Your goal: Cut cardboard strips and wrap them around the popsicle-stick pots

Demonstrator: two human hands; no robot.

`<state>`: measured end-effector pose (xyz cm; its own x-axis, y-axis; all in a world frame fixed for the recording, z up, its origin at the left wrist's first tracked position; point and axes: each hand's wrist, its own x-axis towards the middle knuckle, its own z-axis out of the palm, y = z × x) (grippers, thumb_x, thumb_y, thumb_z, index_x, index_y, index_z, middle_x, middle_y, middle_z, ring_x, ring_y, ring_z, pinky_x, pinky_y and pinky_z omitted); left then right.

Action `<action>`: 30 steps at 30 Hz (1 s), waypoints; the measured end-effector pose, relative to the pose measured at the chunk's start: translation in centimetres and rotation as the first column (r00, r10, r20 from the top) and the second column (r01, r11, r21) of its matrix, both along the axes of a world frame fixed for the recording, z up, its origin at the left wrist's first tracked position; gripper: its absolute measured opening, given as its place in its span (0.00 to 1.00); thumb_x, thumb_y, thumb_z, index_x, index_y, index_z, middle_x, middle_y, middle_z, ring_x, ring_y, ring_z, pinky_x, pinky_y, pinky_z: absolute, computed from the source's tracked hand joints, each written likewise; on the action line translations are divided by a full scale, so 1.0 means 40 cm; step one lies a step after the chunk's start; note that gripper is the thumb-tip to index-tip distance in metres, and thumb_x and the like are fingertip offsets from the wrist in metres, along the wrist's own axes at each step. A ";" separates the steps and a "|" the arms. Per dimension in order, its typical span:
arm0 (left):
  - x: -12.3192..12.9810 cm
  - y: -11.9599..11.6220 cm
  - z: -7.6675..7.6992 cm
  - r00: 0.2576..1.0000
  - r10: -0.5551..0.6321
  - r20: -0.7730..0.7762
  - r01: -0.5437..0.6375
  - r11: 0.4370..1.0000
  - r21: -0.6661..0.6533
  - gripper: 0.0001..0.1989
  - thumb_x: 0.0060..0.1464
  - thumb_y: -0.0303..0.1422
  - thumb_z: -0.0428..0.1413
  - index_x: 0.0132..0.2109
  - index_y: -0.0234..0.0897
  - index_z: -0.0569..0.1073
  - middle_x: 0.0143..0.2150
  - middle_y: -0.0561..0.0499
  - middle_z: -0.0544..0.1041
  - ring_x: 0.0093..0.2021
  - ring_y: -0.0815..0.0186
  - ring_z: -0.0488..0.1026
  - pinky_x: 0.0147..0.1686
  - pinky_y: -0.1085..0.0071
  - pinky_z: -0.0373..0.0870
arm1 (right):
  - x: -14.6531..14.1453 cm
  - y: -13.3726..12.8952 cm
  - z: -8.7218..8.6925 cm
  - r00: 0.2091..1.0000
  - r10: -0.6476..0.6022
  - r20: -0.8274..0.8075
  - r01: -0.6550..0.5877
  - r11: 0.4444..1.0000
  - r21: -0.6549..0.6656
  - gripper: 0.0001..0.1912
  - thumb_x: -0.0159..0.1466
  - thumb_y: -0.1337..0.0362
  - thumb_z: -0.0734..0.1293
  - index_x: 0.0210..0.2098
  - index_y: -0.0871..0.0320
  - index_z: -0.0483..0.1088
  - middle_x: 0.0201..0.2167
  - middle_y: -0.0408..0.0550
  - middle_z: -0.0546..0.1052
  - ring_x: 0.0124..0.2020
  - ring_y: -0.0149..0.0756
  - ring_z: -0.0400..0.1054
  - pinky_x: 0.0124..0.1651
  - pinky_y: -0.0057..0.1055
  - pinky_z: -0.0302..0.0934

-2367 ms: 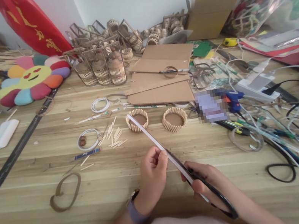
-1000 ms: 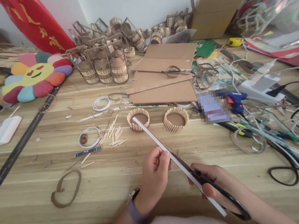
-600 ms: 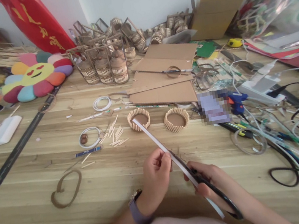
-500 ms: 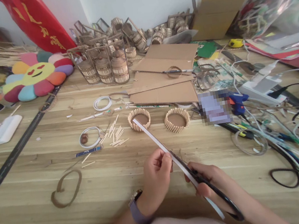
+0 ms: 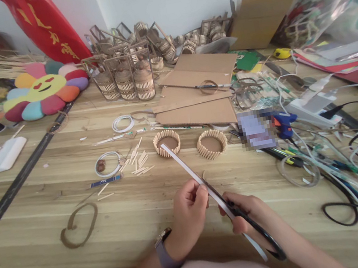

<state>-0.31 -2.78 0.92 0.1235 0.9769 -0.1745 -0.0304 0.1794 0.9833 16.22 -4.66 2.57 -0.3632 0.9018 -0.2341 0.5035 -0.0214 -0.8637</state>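
Observation:
My left hand (image 5: 191, 203), with a watch on its wrist, pinches a long white strip (image 5: 183, 165) between thumb and fingers. In my right hand (image 5: 248, 209) is a pair of black-handled scissors (image 5: 260, 232), its blades lying along the strip close to my left fingertips. The strip's far end overlaps the near ring of short wooden sticks (image 5: 167, 143); its tail hangs down below the scissors. A second stick ring (image 5: 211, 144) stands to the right. Loose wooden sticks (image 5: 141, 160) lie to the left of the rings.
Cardboard sheets (image 5: 195, 91) lie beyond the rings. Finished small stick baskets in frames (image 5: 126, 81) stand behind, beside a flower cushion (image 5: 43, 89). Cables, a blue glue gun (image 5: 284, 122) and a power strip (image 5: 313, 108) crowd the right. A brown strip coil (image 5: 79, 225) lies at left.
The scissors' blades have parted slightly, with one tip now showing to the right of the strip. Both hands have barely shifted.

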 end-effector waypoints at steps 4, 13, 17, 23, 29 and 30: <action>0.001 -0.001 0.000 1.000 0.008 0.008 -0.008 1.000 -0.002 0.15 0.56 0.41 0.50 0.24 0.41 0.58 0.20 0.60 0.57 0.21 0.72 0.54 0.22 0.74 0.52 | -0.002 0.002 0.002 1.000 -0.005 0.004 0.005 1.000 -0.013 0.43 0.47 0.19 0.51 0.26 0.55 0.61 0.20 0.38 0.59 0.22 0.29 0.50 0.24 0.28 0.47; 0.002 -0.002 0.002 1.000 -0.009 -0.002 0.009 1.000 0.009 0.15 0.56 0.41 0.50 0.24 0.40 0.59 0.20 0.59 0.58 0.22 0.72 0.55 0.22 0.74 0.53 | -0.012 0.008 0.002 1.000 -0.015 -0.016 0.015 1.000 0.012 0.41 0.49 0.20 0.52 0.25 0.55 0.59 0.19 0.37 0.57 0.21 0.29 0.49 0.23 0.28 0.47; -0.001 -0.002 0.004 0.999 -0.035 -0.012 0.036 0.999 0.007 0.16 0.58 0.42 0.50 0.25 0.40 0.60 0.20 0.58 0.59 0.22 0.71 0.57 0.24 0.73 0.54 | -0.009 0.010 -0.003 1.000 -0.027 0.003 0.027 1.000 0.006 0.41 0.49 0.20 0.51 0.25 0.54 0.60 0.19 0.38 0.60 0.21 0.30 0.54 0.24 0.28 0.52; -0.009 0.002 0.003 0.997 -0.068 -0.036 0.070 0.996 0.054 0.21 0.62 0.47 0.47 0.24 0.40 0.60 0.21 0.57 0.61 0.23 0.70 0.58 0.25 0.72 0.55 | 0.013 0.008 -0.016 0.996 -0.030 -0.082 0.025 0.998 -0.062 0.44 0.48 0.19 0.51 0.27 0.55 0.64 0.20 0.41 0.66 0.19 0.32 0.64 0.23 0.29 0.58; -0.015 0.017 0.007 0.999 0.037 0.030 -0.037 0.999 -0.004 0.17 0.59 0.45 0.50 0.27 0.40 0.61 0.21 0.58 0.61 0.22 0.71 0.59 0.24 0.74 0.56 | 0.022 0.006 0.002 0.997 0.049 -0.063 -0.052 0.997 -0.054 0.44 0.50 0.20 0.50 0.27 0.56 0.65 0.20 0.42 0.67 0.21 0.32 0.61 0.25 0.29 0.56; -0.015 0.017 0.008 0.998 0.044 0.036 -0.044 0.999 -0.005 0.16 0.58 0.44 0.51 0.27 0.40 0.61 0.21 0.59 0.61 0.22 0.71 0.58 0.24 0.74 0.56 | 0.022 0.005 0.002 0.997 0.050 -0.054 -0.053 0.997 -0.054 0.44 0.50 0.20 0.50 0.27 0.56 0.65 0.20 0.42 0.66 0.21 0.32 0.60 0.24 0.29 0.55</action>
